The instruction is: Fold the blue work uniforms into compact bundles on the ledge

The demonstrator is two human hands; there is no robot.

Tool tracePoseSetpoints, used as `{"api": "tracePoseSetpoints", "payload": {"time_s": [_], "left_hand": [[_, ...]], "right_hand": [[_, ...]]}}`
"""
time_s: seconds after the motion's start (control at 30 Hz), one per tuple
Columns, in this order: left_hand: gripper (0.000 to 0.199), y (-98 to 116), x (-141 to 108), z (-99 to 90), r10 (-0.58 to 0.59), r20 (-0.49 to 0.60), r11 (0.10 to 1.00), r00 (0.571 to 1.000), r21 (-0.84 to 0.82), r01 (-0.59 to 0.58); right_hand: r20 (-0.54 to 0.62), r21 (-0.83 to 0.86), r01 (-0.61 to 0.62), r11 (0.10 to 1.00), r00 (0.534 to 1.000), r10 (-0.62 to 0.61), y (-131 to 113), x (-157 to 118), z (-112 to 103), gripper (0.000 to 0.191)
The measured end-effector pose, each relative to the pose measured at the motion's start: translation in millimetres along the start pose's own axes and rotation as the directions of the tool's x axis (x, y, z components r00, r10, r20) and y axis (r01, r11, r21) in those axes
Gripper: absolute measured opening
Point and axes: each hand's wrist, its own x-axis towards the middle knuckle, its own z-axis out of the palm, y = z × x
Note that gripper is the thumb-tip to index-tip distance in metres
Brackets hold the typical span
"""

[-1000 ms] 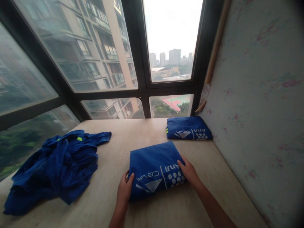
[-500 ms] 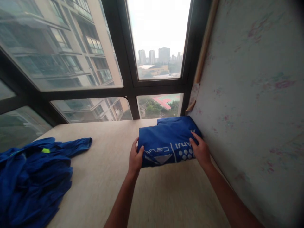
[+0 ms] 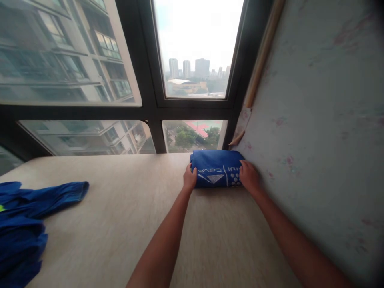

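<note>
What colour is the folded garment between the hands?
The folded garment is blue with white print; head view.

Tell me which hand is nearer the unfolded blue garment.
Left. The left hand is to the right of the unfolded blue garment, at the left end of the folded garment; the right hand is farther away, at its right end.

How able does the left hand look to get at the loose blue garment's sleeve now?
Probably yes, if freed: the left hand grips the left end of the folded CEVA-printed garment, and only the pale wood-grain surface lies between hand and sleeve.
</note>
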Motion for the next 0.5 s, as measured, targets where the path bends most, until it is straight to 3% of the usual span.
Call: {"api": "tracePoseSetpoints", "payload": {"time_s": [0.07, 0.17, 0.3, 0.4, 0.5], "left_hand": [[0.038, -5.9, -3.3, 0.4, 0.000, 0.003, 1.000, 1.000, 0.003, 0.000], [0.035, -10.0, -11.3, -4.4, -0.010, 0.005, 1.000, 1.000, 0.002, 0.010], [0.036, -23.0, -39.7, -30.2, -0.023, -0.024, 1.000, 0.999, -0.003, 0.023], [0.030, -41.6, -78.3, -65.0, -0.046, -0.079, 0.999, 0.996, 0.011, 0.047], [0.029, -59.1, -123.4, -105.0, -0.057, -0.130, 0.997, 0.990, 0.046, 0.063]], "right_hand": [[0.003, -0.065, 0.116, 0.991, 0.993, -0.116, 2.2, -7.5, 8.5, 0.044], [-0.036, -0.106, 0.140, 0.984, 0.989, -0.144, 6.5, -13.5, 12.9, 0.043], [-0.257, -0.003, 0.136, 0.991, 0.957, -0.132, 3.9, -39.2, 8.0, 0.041], [-0.328, 0.181, 0.174, 0.968, 0.939, -0.107, -17.5, -96.7, 10.4, 0.040], [-0.155, 0.384, 0.178, 0.906, 0.980, -0.127, -53.9, -176.4, 17.2, 0.041]]}}
